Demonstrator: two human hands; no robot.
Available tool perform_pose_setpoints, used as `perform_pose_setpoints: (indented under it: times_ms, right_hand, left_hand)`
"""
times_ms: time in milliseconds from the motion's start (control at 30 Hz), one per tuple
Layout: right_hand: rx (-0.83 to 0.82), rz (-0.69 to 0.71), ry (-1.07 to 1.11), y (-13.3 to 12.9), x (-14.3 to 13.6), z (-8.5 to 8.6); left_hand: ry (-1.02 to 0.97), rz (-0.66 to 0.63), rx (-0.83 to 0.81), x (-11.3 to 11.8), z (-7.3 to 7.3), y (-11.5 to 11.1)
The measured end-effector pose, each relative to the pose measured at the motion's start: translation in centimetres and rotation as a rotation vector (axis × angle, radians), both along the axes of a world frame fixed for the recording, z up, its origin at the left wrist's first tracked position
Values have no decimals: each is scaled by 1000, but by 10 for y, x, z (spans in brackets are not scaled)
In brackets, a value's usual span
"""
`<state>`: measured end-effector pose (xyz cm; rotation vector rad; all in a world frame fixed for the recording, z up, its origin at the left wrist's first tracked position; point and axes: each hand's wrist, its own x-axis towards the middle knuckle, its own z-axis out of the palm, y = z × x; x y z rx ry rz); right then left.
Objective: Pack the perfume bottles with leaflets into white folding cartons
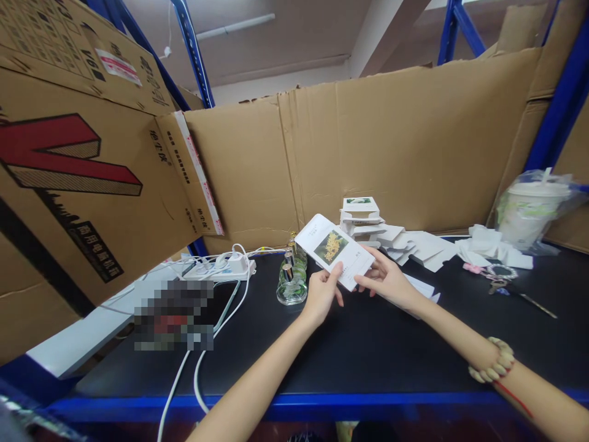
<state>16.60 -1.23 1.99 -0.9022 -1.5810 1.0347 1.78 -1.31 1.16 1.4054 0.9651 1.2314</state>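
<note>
A white carton with a picture of yellow flowers is held tilted above the black tabletop. My left hand grips its lower left edge, thumb on the printed face. At its lower right end my right hand has its thumb and fingers closed on it. Glass perfume bottles with shiny caps stand in a row just left of the carton. Behind my right hand lie folded white cartons, one with a printed picture on top. A white sheet or flat carton is partly hidden under my right forearm.
A white power strip with cables lies at the left, near a phone-like device and a blurred-out patch. Scissors, crumpled white pieces and a bagged cup are at the right. Cardboard walls enclose the back.
</note>
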Motion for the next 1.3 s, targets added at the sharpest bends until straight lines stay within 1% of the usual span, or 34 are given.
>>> perform_pose_setpoints:
  times_ms: [100,200,267,367,433,467,533,667,733,833,867,933,1033,1100,1200,1300]
  right_hand:
    - [-98,-8,56,0,1,4]
    - [-223,-21,176,0,3,10]
    - [-304,-6,240,-2,4,12]
    - [-381,108,201,-4,4,10]
    - [-360,171,133,-3,3,7]
    - [-325,174,98,-2,3,6]
    - [-209,123,28,1,3,5]
    - [39,-72,-127,7,11,7]
    - [117,-229,-222,8,16,9]
    - [233,-555,-424,6,23,11]
    - [258,-642,-490,5,24,12]
    - [268,-740,-585,3,26,15]
    - [233,-791,-660,2,27,20]
    - [190,-784,-731,2,27,21]
    - [152,-712,-900,2,26,19]
    - [154,-642,-1070,2,25,12]
  left_hand:
    - [-78,83,15,-3,-1,1]
    - [-62,120,112,-7,-2,1]
    - [-36,75,153,-7,-2,-1]
    - [-52,-33,114,-4,0,-5]
    - [-67,-37,106,-1,0,-6]
    - [-65,-18,112,0,1,-5]
    - [-53,19,129,1,0,-4]
    - [-55,32,168,-1,0,0]
    - [-55,102,194,-2,1,1]
    - [-6,267,229,-5,3,1]
    - [25,317,234,-7,4,1]
    - [88,387,218,-9,4,2]
    - [144,413,140,-10,3,3]
    - [164,401,93,-10,2,3]
    - [200,404,78,-10,-1,3]
    - [228,456,132,-10,-3,3]
